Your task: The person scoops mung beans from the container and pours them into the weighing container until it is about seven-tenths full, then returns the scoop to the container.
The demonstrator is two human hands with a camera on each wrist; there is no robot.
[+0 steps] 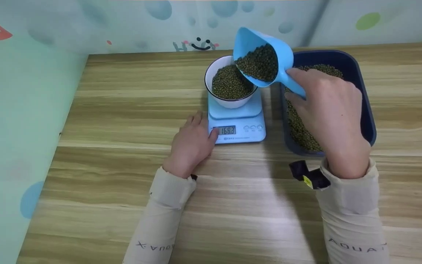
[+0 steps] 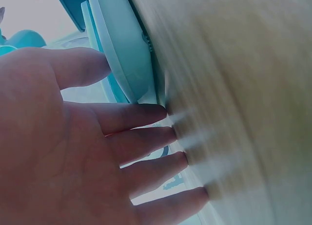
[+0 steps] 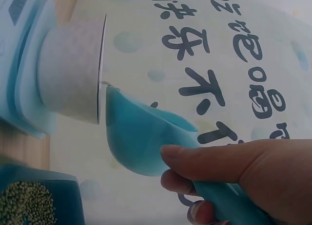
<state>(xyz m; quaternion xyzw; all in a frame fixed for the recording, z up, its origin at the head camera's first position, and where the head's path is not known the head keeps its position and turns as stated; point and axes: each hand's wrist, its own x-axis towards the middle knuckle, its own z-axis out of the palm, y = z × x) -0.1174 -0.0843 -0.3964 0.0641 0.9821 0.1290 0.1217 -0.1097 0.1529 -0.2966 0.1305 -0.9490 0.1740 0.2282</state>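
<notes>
In my right hand (image 1: 330,106) I grip the handle of a blue scoop (image 1: 286,55), tilted over the right rim of a white bowl (image 1: 211,79). Dark green beans, which look like mung beans, lie in the scoop and in the bowl. Under the bowl is a light blue kitchen scale (image 1: 245,128), its display reading about 168.3. My left hand (image 1: 192,143) rests at the scale's left edge, its thumb touching the scale by the display. In the left wrist view the fingers (image 2: 141,119) are straight, fingertips on the table.
A dark blue tub (image 1: 366,110) of beans stands right of the scale, partly under my right hand. The wood-grain table (image 1: 123,146) meets a patterned wall (image 1: 123,25) at the back and another on the left.
</notes>
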